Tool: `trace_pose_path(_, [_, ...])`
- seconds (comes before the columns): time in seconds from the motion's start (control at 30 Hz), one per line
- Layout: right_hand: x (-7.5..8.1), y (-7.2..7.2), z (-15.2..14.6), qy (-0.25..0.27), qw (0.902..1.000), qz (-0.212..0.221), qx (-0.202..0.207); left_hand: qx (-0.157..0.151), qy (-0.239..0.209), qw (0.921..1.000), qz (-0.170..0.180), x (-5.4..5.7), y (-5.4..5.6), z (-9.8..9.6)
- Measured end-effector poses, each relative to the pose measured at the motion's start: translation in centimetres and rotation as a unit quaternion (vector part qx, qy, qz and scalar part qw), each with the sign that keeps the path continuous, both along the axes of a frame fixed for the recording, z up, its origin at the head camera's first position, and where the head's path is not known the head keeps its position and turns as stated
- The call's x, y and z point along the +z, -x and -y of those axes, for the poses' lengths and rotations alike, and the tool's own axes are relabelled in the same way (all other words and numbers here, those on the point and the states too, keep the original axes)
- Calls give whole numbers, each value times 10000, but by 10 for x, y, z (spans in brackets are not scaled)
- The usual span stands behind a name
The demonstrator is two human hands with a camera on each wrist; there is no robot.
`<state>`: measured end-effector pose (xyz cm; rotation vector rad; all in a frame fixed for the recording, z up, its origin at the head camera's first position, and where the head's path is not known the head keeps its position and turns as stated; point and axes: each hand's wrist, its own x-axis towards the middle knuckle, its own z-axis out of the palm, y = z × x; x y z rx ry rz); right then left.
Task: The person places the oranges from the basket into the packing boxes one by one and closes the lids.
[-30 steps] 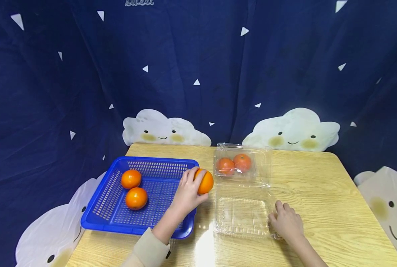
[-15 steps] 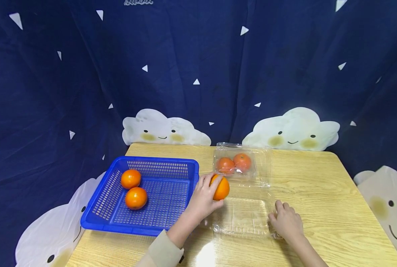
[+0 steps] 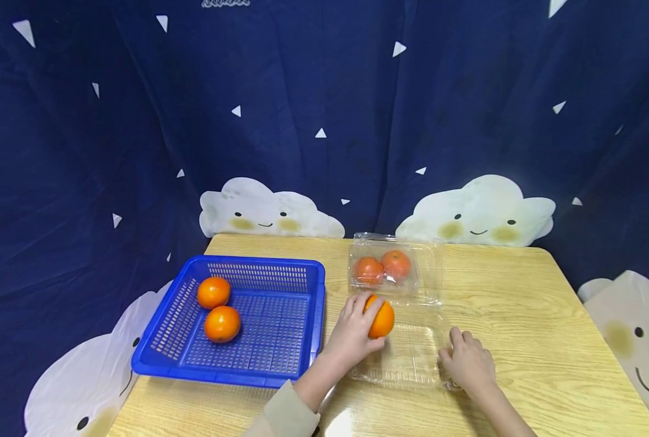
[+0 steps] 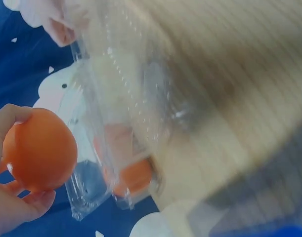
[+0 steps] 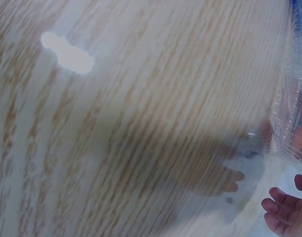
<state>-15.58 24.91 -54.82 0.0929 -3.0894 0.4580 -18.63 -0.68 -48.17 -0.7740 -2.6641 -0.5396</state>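
My left hand (image 3: 352, 331) grips an orange (image 3: 381, 318) above the left part of a clear plastic clamshell box (image 3: 412, 352). In the left wrist view, the thumb and fingers curve round the same orange (image 4: 41, 149). My right hand (image 3: 470, 364) is at the box's right edge, its thumb against or very near the plastic. Loosely bent fingers of the right hand (image 5: 286, 210) show nothing between them in the right wrist view. Behind the box's tray, two more oranges (image 3: 396, 266) show through clear plastic; whether a second box encloses them is hard to tell.
On the left of the wooden table (image 3: 510, 303) stands a blue plastic basket (image 3: 316, 321). Two oranges (image 3: 223, 324) lie in its left half. A dark blue curtain (image 3: 281, 73) with clouds and triangles hangs behind the table.
My left hand has carried the orange rightward and a little lower, from the basket's right rim to over the clear box. My right hand stays in place.
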Motion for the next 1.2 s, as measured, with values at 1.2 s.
trace_pose_path(1.2, [-3,4,-1,-116,9999,-18,-86,-941,1407,9846,437,-51,11,-71])
